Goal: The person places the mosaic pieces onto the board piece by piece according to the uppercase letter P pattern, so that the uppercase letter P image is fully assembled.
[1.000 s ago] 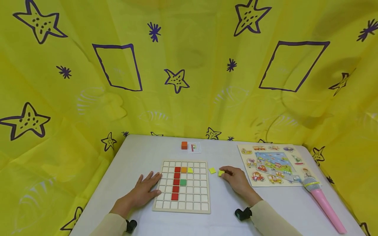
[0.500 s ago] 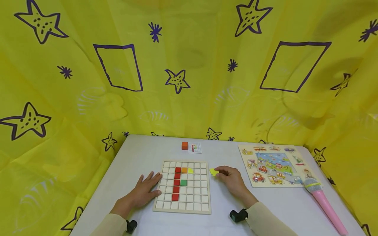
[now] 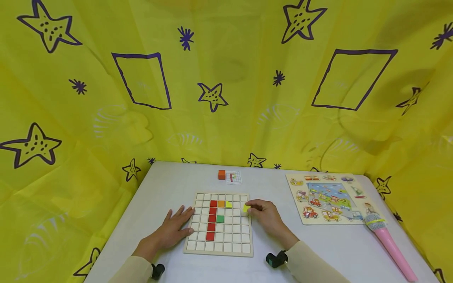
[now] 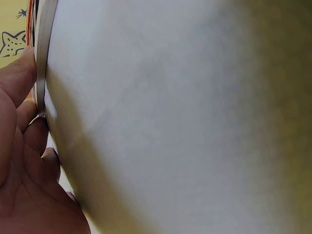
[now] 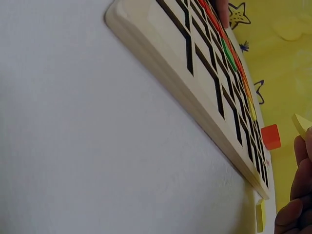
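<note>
A wooden grid board lies on the table, with several red tiles in a column, plus an orange tile, a yellow tile and a green tile. My left hand rests spread out at the board's left edge, fingertips touching it. Between thumb and fingers, my right hand pinches a second yellow tile above the board's right side. A third yellow tile lies on the table beside the board in the right wrist view; the right hand hides it from the head view.
Behind the board sit an orange-red cube and a small pattern card. To the right lie a vehicle puzzle board with a picture sheet on it, and a pink microphone. A yellow curtain surrounds the table.
My right hand has moved left with the pinched yellow tile, from the table over to the board's right side. The left hand has stayed in place.
</note>
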### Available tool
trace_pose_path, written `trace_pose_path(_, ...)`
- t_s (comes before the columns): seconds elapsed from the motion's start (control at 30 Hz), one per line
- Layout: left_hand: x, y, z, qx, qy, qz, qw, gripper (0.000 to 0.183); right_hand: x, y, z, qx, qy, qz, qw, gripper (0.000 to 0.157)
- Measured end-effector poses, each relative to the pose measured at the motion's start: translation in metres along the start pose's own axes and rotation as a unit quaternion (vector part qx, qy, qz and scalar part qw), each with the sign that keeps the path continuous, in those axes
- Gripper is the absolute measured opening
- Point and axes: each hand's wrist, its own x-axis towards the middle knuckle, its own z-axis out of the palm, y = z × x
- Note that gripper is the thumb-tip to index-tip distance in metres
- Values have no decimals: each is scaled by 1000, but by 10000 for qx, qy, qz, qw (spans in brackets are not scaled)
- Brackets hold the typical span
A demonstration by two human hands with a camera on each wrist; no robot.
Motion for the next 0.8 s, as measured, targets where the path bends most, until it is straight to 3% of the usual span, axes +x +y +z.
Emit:
trace_pose_path(0.5,0,1,0,20,6,-9,10000,74,0,-11,31,148,-520,-17,9985,17)
trace_pose_path(0.8,0,0,0,27,11,10,10000,75,-4,-12,45,-388,-837,-235,9955,15)
